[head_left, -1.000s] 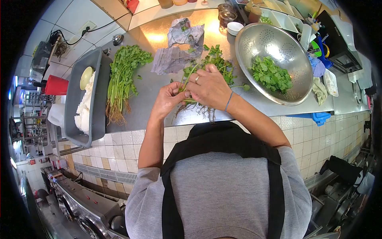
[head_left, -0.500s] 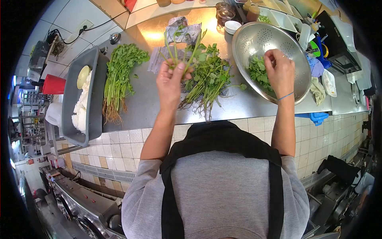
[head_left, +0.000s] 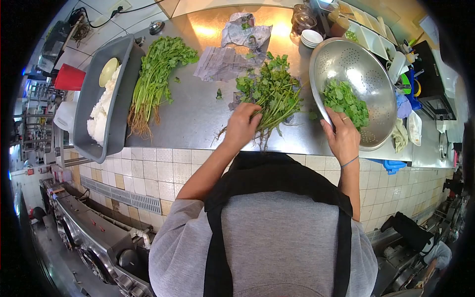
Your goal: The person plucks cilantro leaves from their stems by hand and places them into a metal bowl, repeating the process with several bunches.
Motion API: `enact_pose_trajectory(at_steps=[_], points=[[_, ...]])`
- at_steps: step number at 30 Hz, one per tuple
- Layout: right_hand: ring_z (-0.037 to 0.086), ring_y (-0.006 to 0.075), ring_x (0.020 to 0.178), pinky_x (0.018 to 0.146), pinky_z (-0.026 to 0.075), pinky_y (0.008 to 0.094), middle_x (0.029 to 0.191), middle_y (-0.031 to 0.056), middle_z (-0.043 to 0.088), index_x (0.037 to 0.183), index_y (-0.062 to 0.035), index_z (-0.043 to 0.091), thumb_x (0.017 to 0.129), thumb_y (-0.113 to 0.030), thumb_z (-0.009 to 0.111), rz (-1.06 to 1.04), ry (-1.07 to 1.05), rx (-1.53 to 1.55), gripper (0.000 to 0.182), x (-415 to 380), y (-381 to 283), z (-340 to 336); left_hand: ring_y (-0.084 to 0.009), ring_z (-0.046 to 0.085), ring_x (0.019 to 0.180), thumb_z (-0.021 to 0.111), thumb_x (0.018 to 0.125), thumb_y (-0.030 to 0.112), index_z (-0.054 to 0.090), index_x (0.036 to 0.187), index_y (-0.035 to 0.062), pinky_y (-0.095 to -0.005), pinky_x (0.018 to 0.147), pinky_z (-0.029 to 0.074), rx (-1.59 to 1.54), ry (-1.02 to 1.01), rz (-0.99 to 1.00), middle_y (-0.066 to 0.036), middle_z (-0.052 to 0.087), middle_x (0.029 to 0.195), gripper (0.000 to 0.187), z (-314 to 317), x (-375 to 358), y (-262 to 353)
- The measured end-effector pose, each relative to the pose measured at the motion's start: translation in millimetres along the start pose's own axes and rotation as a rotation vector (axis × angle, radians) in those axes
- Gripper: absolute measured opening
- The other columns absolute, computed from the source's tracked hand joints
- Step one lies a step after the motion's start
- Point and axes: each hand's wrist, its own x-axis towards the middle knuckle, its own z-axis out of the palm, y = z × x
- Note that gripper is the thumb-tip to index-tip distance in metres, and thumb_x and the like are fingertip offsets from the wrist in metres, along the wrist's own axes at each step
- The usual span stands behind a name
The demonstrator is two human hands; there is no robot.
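A loose pile of green leafy herbs [head_left: 273,94] with roots lies on the steel counter [head_left: 198,114] in front of me. My left hand [head_left: 242,123] is down on the pile's root end, fingers curled over the stems. To the right stands a large metal colander [head_left: 356,64] holding picked green leaves [head_left: 346,101]. My right hand [head_left: 341,138] grips the colander's near rim, thumb over the edge; a ring and a blue wrist band show on it.
A second, tidy bunch of herbs [head_left: 156,81] lies to the left, beside a grey tub [head_left: 94,106] with white contents. Crumpled newspaper [head_left: 232,49] sits behind the pile. Small bowls [head_left: 312,37], jars and containers crowd the counter's back right.
My left hand, which held stems raised in the air, has come down onto the pile. My right hand has drawn back from inside the colander to its near rim.
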Motion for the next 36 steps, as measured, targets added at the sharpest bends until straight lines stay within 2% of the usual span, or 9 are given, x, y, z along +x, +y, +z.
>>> enact_pose_trajectory(at_steps=[6,8,13,17,21,23,26,29,36], points=[[0.062,0.0284,0.077,0.066,0.050,0.0382,0.093,0.0094,0.063,0.111,-0.0136,0.065,0.082,-0.024,0.065,0.007,0.021,-0.037,0.030,0,15,-4,-0.0339,0.056,0.095,0.065,0.078,0.006,0.065,0.089,0.0025,-0.0408,0.083,0.046,0.122,0.157,-0.080,-0.015,0.058,0.099,0.012,-7,56,-39],[0.062,0.0287,0.077,0.068,0.050,0.0384,0.096,0.0095,0.063,0.111,-0.0135,0.066,0.082,-0.023,0.066,0.006,0.026,-0.049,0.030,0,17,-4,-0.0338,0.054,0.097,0.066,0.076,0.007,0.067,0.084,0.0030,-0.0411,0.084,0.045,0.243,0.197,0.003,-0.014,0.057,0.098,0.009,-1,81,-50],[0.059,0.0256,0.077,0.075,0.046,0.0365,0.108,0.0081,0.061,0.107,-0.0116,0.067,0.077,-0.017,0.070,-0.005,0.180,-0.036,0.031,6,3,-20,-0.0333,0.051,0.101,0.068,0.074,0.009,0.068,0.079,0.0036,-0.0412,0.086,0.044,0.377,-0.011,0.044,-0.013,0.056,0.095,0.007,13,118,-56],[0.058,0.0237,0.080,0.076,0.046,0.0351,0.107,0.0075,0.061,0.105,-0.0111,0.067,0.076,-0.014,0.070,-0.061,0.284,0.009,0.029,13,-7,-15,-0.0341,0.052,0.098,0.067,0.075,0.009,0.069,0.080,0.0050,-0.0423,0.084,0.046,0.499,-0.121,0.115,-0.014,0.055,0.094,0.006,15,125,-61],[0.059,0.0248,0.082,0.076,0.047,0.0354,0.106,0.0072,0.061,0.101,-0.0105,0.068,0.076,-0.011,0.070,-0.099,0.322,0.148,0.026,25,-21,-14,-0.0327,0.058,0.086,0.066,0.077,0.008,0.069,0.084,0.0069,-0.0423,0.075,0.049,0.508,0.000,0.116,-0.014,0.058,0.090,0.008,-14,116,-27],[0.060,0.0265,0.085,0.075,0.047,0.0361,0.105,0.0074,0.062,0.101,-0.0105,0.068,0.077,-0.009,0.068,-0.104,0.281,0.278,0.024,32,-26,-10,-0.0302,0.062,0.072,0.066,0.079,0.006,0.067,0.089,0.0061,-0.0358,0.065,0.051,0.342,0.112,0.170,-0.013,0.061,0.081,0.011,-29,103,-13],[0.060,0.0278,0.087,0.075,0.048,0.0365,0.104,0.0079,0.061,0.100,-0.0102,0.068,0.078,-0.008,0.067,-0.111,0.215,0.405,0.022,47,-38,-5,-0.0276,0.064,0.066,0.065,0.078,0.002,0.066,0.091,0.0075,-0.0358,0.059,0.052,0.150,0.199,0.345,-0.012,0.065,0.080,0.014,-39,81,-6],[0.060,0.0265,0.085,0.075,0.049,0.0356,0.103,0.0076,0.061,0.098,-0.0107,0.069,0.079,-0.006,0.066,-0.154,0.185,0.498,0.020,61,-47,2,-0.0267,0.066,0.074,0.066,0.076,-0.002,0.066,0.090,0.0044,-0.0335,0.064,0.053,0.145,0.220,0.510,-0.012,0.067,0.086,0.016,-46,62,5],[0.060,0.0233,0.085,0.073,0.049,0.0342,0.105,0.0052,0.060,0.095,-0.0122,0.069,0.075,-0.004,0.068,-0.376,0.149,0.583,0.021,80,-69,10,-0.0262,0.068,0.081,0.065,0.073,-0.006,0.066,0.091,0.0033,-0.0331,0.072,0.055,0.007,0.112,0.496,-0.011,0.069,0.090,0.020,-48,41,25]])
